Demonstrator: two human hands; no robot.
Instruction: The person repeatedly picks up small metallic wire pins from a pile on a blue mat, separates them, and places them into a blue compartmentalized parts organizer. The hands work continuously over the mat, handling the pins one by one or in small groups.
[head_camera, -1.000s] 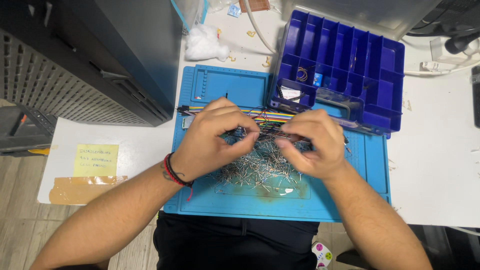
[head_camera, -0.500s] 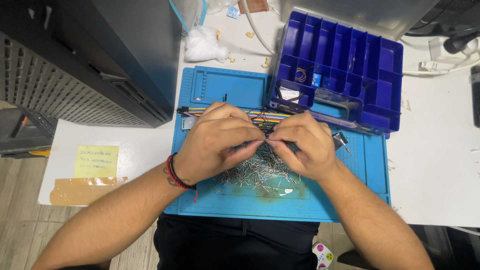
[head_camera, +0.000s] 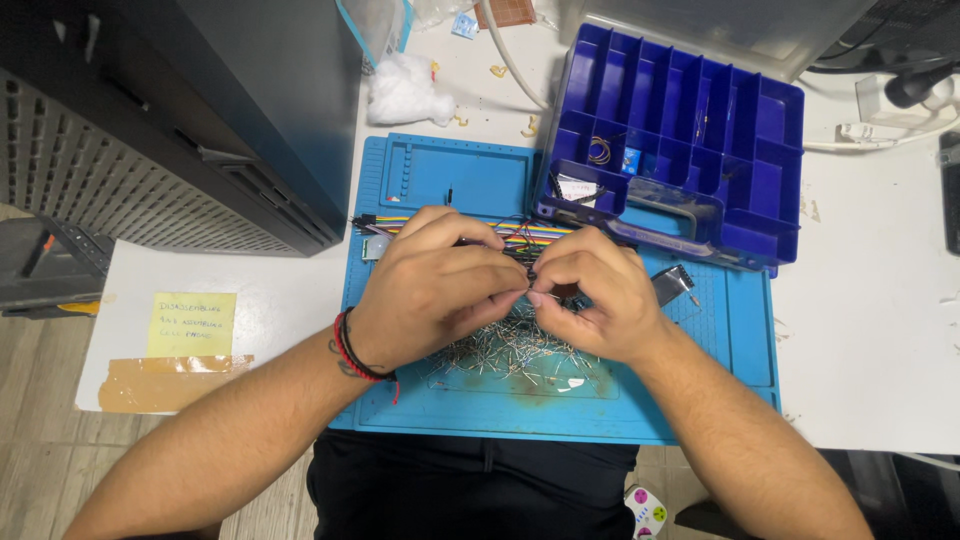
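My left hand (head_camera: 432, 285) and my right hand (head_camera: 592, 295) meet over the middle of a blue work mat (head_camera: 720, 345). Both pinch a small thin metal part (head_camera: 530, 291) between thumb and fingertips, where the hands touch. Under them lies a pile of thin metal pins (head_camera: 505, 352) spread on the mat. A bundle of coloured jumper wires (head_camera: 535, 237) runs across the mat just behind my fingers. A red and black band sits on my left wrist (head_camera: 350, 347).
A dark blue compartment box (head_camera: 690, 130) stands open at the back right, overlapping the mat. A black computer case (head_camera: 190, 110) fills the left. A yellow note (head_camera: 192, 323) and brown tape lie on the white table (head_camera: 880, 310). White fluff (head_camera: 400, 92) lies behind the mat.
My right hand has moved left toward my left hand, and the fingertips now meet in a tight pinch near the mat's middle. The left hand has hardly shifted.
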